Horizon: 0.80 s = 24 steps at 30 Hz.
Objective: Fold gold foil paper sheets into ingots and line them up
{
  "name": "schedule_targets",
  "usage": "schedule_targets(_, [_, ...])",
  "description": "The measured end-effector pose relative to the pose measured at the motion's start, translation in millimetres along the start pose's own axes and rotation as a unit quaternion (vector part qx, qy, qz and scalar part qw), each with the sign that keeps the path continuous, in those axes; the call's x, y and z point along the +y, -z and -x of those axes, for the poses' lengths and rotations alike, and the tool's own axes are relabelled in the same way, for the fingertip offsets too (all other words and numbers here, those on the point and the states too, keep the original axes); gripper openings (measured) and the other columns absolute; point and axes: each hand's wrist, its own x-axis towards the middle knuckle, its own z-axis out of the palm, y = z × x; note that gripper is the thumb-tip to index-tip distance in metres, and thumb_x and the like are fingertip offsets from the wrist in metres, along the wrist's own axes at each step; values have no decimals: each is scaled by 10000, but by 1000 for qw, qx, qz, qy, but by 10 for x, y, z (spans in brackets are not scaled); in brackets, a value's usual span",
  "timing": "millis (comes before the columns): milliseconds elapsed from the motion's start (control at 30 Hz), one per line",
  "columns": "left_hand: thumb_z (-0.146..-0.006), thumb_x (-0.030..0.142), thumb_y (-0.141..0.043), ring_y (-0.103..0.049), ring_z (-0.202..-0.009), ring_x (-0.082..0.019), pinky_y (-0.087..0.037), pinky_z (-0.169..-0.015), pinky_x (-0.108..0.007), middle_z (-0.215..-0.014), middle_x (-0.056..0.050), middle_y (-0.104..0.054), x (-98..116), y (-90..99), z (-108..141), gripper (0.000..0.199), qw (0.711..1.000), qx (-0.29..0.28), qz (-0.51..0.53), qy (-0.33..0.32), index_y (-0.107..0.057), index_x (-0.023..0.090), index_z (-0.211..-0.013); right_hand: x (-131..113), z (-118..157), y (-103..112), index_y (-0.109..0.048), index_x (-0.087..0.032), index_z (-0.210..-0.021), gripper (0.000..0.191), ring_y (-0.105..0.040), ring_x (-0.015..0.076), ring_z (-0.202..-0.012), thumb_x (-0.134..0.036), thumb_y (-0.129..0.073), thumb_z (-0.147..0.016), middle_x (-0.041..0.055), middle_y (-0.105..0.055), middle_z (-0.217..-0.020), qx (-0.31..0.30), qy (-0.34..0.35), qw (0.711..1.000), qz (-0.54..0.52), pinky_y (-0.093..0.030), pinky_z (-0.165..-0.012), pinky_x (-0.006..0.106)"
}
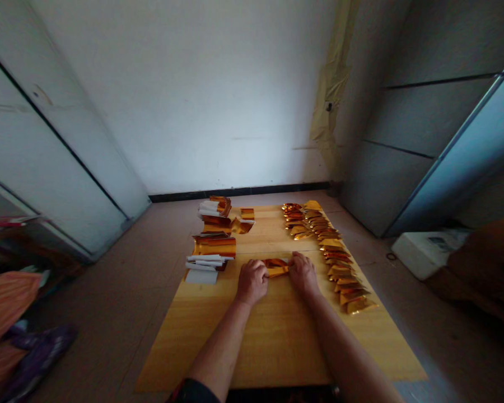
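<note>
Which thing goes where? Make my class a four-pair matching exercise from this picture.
1. single gold piece
2. row of folded gold pieces
3. white box
4. black skirting

A. along the foot of the wall
B. between left hand and right hand
C. off the tabletop, to its right
D. on the tabletop, along its right side

Pairs: 1-B, 2-D, 3-C, 4-A

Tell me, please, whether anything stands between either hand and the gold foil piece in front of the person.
Nothing visible does: the left hand and the right hand hold the gold foil piece at its opposite ends.
</note>
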Motion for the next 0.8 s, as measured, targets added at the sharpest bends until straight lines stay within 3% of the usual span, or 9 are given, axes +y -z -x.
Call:
schedule_targets(133, [-701,126,-572,-537,-843,-187,-377,-757,-322,-813,-32,-628,1,-13,7,88,999,28,15,-15,-607,190,-652,42,-21,1,-659,-224,-816,271,-506,194,-1113,-102,-418,-794,28,-595,-1214,-18,0,1000,-5,-357,-925,315])
schedule_targets(300, [-735,173,-596,-537,-832,-174,-384,-751,-305,-809,-30,-624,-22,-50,4,108,999,39,20,-28,-589,187,-628,-2,-27,81,-662,-234,-904,270,-495,202,-1141,-183,-403,-848,39,-579,-1240,-45,2,999,-15,-360,-938,323])
schedule_targets(400, [-699,139,-621,-534,-837,-171,-388,-752,-299,-806,-23,-611,-23,-49,-1,104,999,39,21,-24,-575,190,-621,-74,-19,111,-636,-210,-953,205,-497,224,-1130,-225,-500,-801,65,-560,-1263,-44,-24,999,4,-352,-937,331])
schedule_targets(533, [-680,163,-650,-531,-894,-191,-401,-784,-320,-868,-30,-600,3,-13,-9,78,999,41,21,-6,-597,206,-718,-142,-2,121,-620,-213,-988,254,-486,242,-1128,-242,-584,-738,60,-548,-1277,-43,-37,998,27,-342,-928,340])
schedule_targets(633, [-658,182,-673,-513,-1016,-227,-402,-857,-364,-1041,-53,-589,21,1,-10,310,998,54,19,14,-602,225,-957,-152,9,138,-634,-230,-952,220,-467,237,-1157,-229,-585,-738,44,-531,-1305,-48,-25,998,29,-329,-938,339])
schedule_targets(733, [-646,169,-677,-446,-1168,-263,-370,-943,-409,-1264,-87,-508,19,-8,-6,627,997,70,20,12,-481,237,-1237,-143,13,160,-646,-235,-901,200,-452,238,-1180,-191,-588,-715,35,-521,-1320,-61,-14,997,35,-329,-933,341])
schedule_targets(800, [-646,160,-673,-432,-1190,-268,-357,-960,-418,-1296,-93,-492,10,-17,-2,699,997,72,19,8,-434,239,-1298,-131,11,166,-652,-234,-873,191,-447,236,-1184,-171,-577,-709,33,-527,-1311,-67,-8,997,36,-331,-930,339])
